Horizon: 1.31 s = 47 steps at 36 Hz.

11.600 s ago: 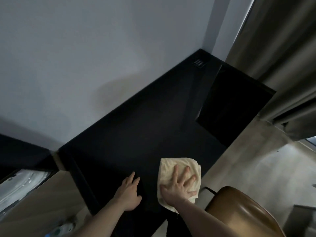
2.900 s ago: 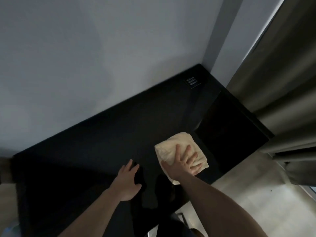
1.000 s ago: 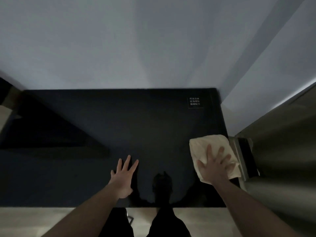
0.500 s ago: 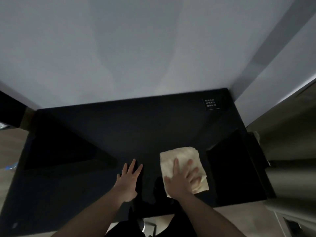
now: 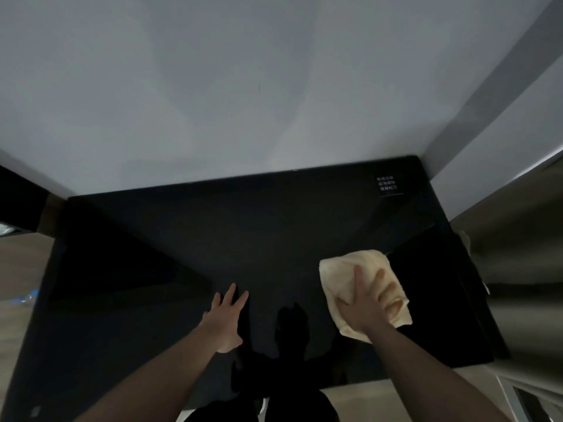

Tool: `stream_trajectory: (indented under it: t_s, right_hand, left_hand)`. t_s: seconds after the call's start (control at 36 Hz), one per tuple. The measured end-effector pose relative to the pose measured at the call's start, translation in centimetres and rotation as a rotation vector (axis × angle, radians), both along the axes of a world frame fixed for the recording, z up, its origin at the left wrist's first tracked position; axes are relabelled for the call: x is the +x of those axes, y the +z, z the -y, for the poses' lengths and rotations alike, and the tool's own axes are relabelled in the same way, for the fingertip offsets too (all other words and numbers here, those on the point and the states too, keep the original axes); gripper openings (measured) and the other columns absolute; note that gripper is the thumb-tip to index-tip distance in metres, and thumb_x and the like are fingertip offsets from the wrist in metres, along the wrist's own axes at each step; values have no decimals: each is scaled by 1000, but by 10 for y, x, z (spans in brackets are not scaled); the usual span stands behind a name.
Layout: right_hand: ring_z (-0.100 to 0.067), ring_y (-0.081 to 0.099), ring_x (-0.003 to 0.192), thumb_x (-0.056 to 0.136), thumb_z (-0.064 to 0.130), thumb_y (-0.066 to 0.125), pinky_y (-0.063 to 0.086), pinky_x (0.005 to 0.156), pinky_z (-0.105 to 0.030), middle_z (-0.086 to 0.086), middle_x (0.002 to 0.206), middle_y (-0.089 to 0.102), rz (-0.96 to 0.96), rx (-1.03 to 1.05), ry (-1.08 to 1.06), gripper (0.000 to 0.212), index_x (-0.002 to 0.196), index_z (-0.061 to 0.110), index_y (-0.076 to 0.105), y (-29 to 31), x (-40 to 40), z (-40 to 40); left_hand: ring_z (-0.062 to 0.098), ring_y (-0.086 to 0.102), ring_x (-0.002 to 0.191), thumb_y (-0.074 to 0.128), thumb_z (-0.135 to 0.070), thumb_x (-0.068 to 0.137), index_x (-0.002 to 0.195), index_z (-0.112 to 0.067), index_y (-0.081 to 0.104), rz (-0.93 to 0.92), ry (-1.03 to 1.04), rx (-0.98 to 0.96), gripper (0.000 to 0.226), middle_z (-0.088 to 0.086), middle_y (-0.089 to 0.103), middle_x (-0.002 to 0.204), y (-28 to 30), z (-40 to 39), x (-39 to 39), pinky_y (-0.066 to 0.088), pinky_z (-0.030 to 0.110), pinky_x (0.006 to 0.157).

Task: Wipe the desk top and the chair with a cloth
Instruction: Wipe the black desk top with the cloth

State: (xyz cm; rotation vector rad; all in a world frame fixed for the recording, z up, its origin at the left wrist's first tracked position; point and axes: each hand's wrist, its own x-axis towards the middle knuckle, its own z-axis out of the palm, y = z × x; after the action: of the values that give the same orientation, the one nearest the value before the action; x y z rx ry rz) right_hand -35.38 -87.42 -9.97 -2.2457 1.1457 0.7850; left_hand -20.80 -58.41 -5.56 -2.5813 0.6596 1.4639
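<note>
Right now, cloth (image 5: 350,271): under the right hand (image 5: 367,309), fingers spread flat.
Left hand (image 5: 227,319): open, flat on desk top (image 5: 243,233), apart from the cloth.

The desk (image 5: 243,233) has a flat, glossy black top set into a wall corner, its far and right edges against the walls. The cloth (image 5: 341,275) is cream, soft and crumpled into a rough pad, lying flat on the desk's right part, near the front edge, partly covered by a hand
</note>
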Motion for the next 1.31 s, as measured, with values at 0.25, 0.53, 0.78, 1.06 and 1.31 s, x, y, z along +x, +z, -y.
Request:
stream_trajectory:
  t_s: [0.25,0.53,0.78,1.06,1.31]
  right_hand:
    - [-49,-36,146,89,76,43,-16,117,-69,-12,158,-45,-16,-29,-88,102,151,47,-32,-4,23,7]
    - [-52,-30,148,96,70,35,-13,117,-71,-18,161,-39,-28,-60,-106,90,157,43,-24,1,30,-39]
    - [-53,-30,148,98,69,27,-8,118,-73,-19,162,-37,-14,-57,-153,84,158,41,-25,6,48,-161]
    - [-52,-39,144,99,63,30,-18,114,-74,-19,158,-45,13,55,-62,85,158,39,-26,17,56,-322]
    - [-45,-43,144,95,72,45,-16,118,-68,-14,157,-48,13,134,-60,98,159,41,-23,22,50,-311]
  left_hand:
    - [37,-10,155,71,-31,89,161,-35,-8,15,-7,-5,107,-4,-27,166,-3,-15,1,26,51,122]
    - [31,-11,156,67,-27,91,162,-33,1,17,-17,-5,98,-7,-22,167,6,-52,11,26,47,122]
    - [31,-8,156,66,-28,93,162,-33,3,59,-124,-8,95,-5,-20,168,3,-124,39,27,47,122]
    - [31,-8,156,64,-27,95,162,-33,0,62,-242,31,93,-4,-21,168,9,-246,57,23,50,124]
    - [33,-6,156,65,-17,93,161,-37,-3,92,-231,35,98,-4,-24,167,6,-287,74,26,49,123]
